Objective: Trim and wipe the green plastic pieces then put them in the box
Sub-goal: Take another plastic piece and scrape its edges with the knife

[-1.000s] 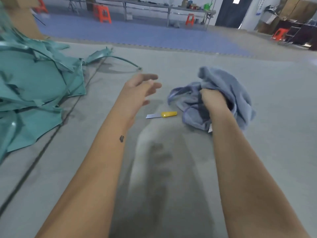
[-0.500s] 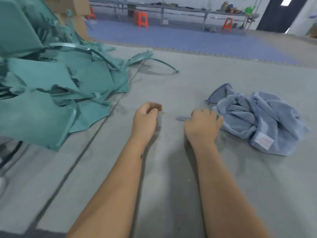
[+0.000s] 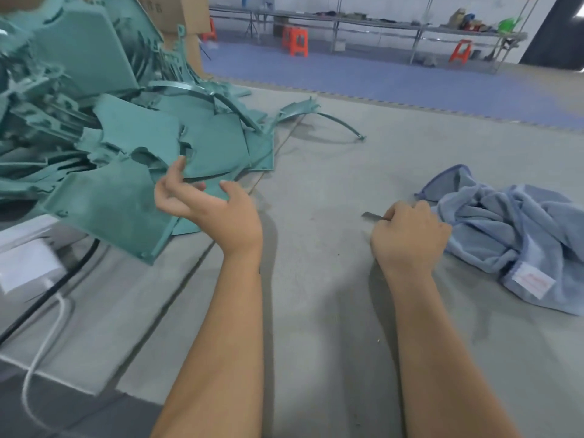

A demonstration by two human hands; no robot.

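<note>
A heap of green plastic pieces (image 3: 120,147) fills the left of the grey floor. My left hand (image 3: 215,210) hovers at the heap's near edge, fingers spread and curled, holding nothing. My right hand (image 3: 410,238) is closed around the utility knife (image 3: 374,216); only its grey blade sticks out to the left, the yellow handle is hidden in the fist. A crumpled blue towel (image 3: 512,235) lies on the floor just right of that hand. A cardboard box (image 3: 177,11) stands behind the heap.
One curved green strip (image 3: 331,121) lies apart, beyond the heap. A white block with a white cable (image 3: 41,343) and a black cable sits at the near left. Orange stools (image 3: 295,41) and long metal tables stand far back on blue matting.
My right hand let go of the towel and took up the knife. My left hand opened and moved left toward the green heap. The view swung left.
</note>
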